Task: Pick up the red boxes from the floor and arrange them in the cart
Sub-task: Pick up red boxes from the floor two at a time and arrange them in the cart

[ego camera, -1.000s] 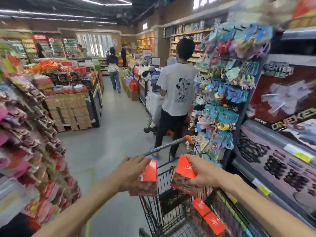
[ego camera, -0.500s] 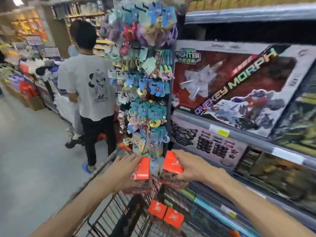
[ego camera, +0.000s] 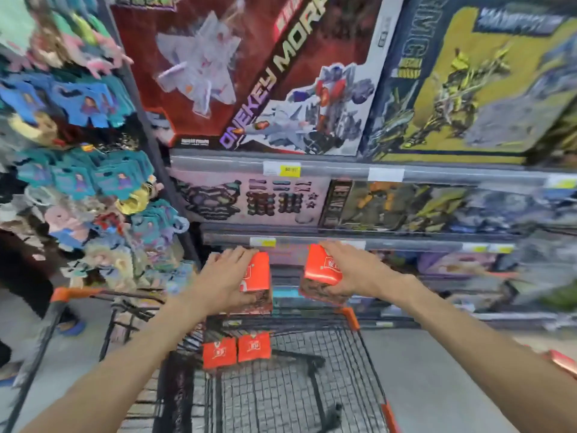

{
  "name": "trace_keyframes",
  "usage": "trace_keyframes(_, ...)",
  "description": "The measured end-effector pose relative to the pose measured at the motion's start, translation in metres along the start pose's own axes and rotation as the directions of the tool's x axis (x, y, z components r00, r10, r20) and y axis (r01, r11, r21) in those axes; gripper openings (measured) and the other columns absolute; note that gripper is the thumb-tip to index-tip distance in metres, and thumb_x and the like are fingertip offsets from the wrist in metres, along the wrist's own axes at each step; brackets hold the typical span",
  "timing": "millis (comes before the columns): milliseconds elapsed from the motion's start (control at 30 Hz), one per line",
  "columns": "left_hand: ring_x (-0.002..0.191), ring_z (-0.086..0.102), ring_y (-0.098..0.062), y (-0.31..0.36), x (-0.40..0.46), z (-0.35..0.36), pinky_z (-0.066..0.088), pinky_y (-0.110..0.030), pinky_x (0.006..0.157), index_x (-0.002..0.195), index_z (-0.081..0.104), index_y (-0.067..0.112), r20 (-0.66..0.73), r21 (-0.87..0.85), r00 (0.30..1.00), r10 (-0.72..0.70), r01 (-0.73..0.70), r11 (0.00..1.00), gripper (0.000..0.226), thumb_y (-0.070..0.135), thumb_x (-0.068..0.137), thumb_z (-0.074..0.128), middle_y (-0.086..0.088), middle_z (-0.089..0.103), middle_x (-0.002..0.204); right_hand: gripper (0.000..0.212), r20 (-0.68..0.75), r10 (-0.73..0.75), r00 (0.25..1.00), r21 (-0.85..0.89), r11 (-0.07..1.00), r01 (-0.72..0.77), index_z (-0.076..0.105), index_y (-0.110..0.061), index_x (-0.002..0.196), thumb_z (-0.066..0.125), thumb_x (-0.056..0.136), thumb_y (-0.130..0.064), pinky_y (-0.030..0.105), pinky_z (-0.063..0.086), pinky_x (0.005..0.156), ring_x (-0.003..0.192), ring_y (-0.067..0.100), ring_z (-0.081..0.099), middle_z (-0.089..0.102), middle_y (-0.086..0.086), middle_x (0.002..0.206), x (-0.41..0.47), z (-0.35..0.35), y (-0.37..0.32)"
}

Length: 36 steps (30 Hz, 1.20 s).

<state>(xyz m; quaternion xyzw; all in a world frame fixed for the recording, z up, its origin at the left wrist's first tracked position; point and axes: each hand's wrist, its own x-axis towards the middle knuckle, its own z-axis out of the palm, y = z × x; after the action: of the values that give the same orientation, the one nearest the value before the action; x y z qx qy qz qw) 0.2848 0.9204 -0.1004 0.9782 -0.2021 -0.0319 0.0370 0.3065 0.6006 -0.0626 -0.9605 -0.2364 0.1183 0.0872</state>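
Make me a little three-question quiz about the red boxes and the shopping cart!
1. True or false: the left hand and the right hand each hold one red box.
2. How many red boxes already sit inside the cart? A) none B) two C) five
3. Fill in: the two boxes in the cart sit ____ by side.

Key: 1 true; 2 B; 3 side. The left-hand box and the right-hand box are above the cart's far end.
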Motion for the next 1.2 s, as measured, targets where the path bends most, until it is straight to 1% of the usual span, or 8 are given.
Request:
trace_keyframes(167, 0.127, 0.046, -0.03, 0.021, 0.029, 0.053, 0.038, -0.048, 0.099, 0.148, 0.026, 0.018, 0.065, -0.016, 0.992, 0.109, -0.108, 0.994, 0.106, 0.075, 0.067, 0.065, -0.004, 0.046, 0.137, 0.111, 0.017, 0.115, 0.993, 0.031, 0.993, -0.115, 0.028, -0.024, 0.151, 0.046, 0.062, -0.088, 0.045, 0.046, 0.099, 0.126, 0.028, 0.051, 0.051, 0.005, 0.143, -0.023, 0.044, 0.027)
trace_keyframes(300, 0.126, 0.045, -0.026, 0.037, 0.038, 0.1, 0.038, -0.049, 0.101, 0.149, 0.028, 0.019, 0.108, -0.063, 0.983, 0.147, -0.141, 0.988, 0.106, 0.079, 0.069, 0.062, 0.0, 0.045, 0.136, 0.111, 0.126, 0.165, 0.978, 0.025, 0.985, -0.17, 0.02, -0.026, 0.153, 0.059, 0.067, -0.085, 0.045, 0.042, 0.104, 0.128, 0.028, 0.049, 0.047, 0.004, 0.146, -0.024, 0.099, 0.054)
trace_keyframes(433, 0.126, 0.047, -0.028, 0.05, 0.039, 0.141, 0.036, -0.051, 0.104, 0.145, 0.036, 0.015, 0.144, -0.081, 0.974, 0.174, -0.164, 0.983, 0.113, 0.093, 0.063, 0.023, -0.004, 0.05, 0.135, 0.136, 0.163, 0.162, 0.973, 0.034, 0.985, -0.17, 0.02, -0.025, 0.155, 0.014, 0.048, -0.108, 0.046, 0.035, 0.113, 0.138, 0.028, 0.04, 0.041, 0.004, 0.152, -0.023, 0.146, 0.067)
trace_keyframes(467, 0.125, 0.048, -0.028, 0.052, 0.038, 0.154, 0.036, -0.051, 0.104, 0.145, 0.035, 0.015, 0.146, -0.082, 0.975, 0.169, -0.158, 0.984, 0.113, 0.094, 0.065, 0.023, -0.004, 0.05, 0.134, 0.134, 0.176, 0.151, 0.973, 0.029, 0.987, -0.158, 0.019, -0.025, 0.155, 0.015, 0.049, -0.107, 0.046, 0.033, 0.114, 0.14, 0.028, 0.038, 0.039, 0.004, 0.153, -0.021, 0.158, 0.069)
trace_keyframes(600, 0.133, 0.039, -0.024, 0.058, 0.033, 0.207, 0.032, -0.048, 0.109, 0.152, 0.022, 0.019, 0.225, -0.131, 0.966, 0.126, -0.099, 0.986, 0.1, 0.073, 0.076, 0.058, -0.001, 0.04, 0.145, 0.111, 0.223, 0.108, 0.969, 0.035, 0.992, -0.118, 0.016, -0.024, 0.156, 0.047, 0.071, -0.088, 0.047, 0.021, 0.12, 0.146, 0.026, 0.029, 0.036, 0.003, 0.155, -0.014, 0.209, 0.084)
trace_keyframes(700, 0.132, 0.039, -0.025, 0.062, 0.032, 0.236, 0.029, -0.047, 0.111, 0.153, 0.02, 0.018, 0.25, -0.09, 0.961, 0.119, -0.099, 0.991, 0.1, 0.066, 0.078, 0.065, -0.002, 0.04, 0.145, 0.102, 0.208, 0.041, 0.977, 0.032, 0.998, -0.049, 0.015, -0.024, 0.155, 0.069, 0.078, -0.066, 0.044, 0.016, 0.122, 0.144, 0.025, 0.032, 0.038, 0.003, 0.152, -0.006, 0.246, 0.093)
trace_keyframes(833, 0.132, 0.037, -0.025, 0.068, 0.035, 0.27, 0.027, -0.045, 0.112, 0.153, 0.018, 0.017, 0.278, -0.048, 0.956, 0.094, -0.084, 0.995, 0.101, 0.057, 0.077, 0.072, -0.003, 0.037, 0.146, 0.104, 0.265, 0.031, 0.964, 0.014, 0.999, -0.036, 0.014, -0.026, 0.154, 0.074, 0.075, -0.057, 0.053, 0.021, 0.121, 0.138, 0.028, 0.039, 0.041, 0.004, 0.149, 0.006, 0.282, 0.103)
trace_keyframes(1200, 0.124, 0.039, -0.024, 0.091, 0.064, 0.349, 0.031, -0.044, 0.109, 0.151, 0.02, 0.017, 0.213, -0.06, 0.975, 0.069, -0.057, 0.997, 0.102, 0.062, 0.075, 0.072, -0.001, 0.041, 0.139, 0.103, 0.246, 0.023, 0.969, -0.039, 0.999, -0.014, 0.017, -0.023, 0.153, 0.08, 0.075, -0.045, 0.044, 0.026, 0.116, 0.134, 0.024, 0.039, 0.041, 0.001, 0.146, 0.026, 0.347, 0.128)
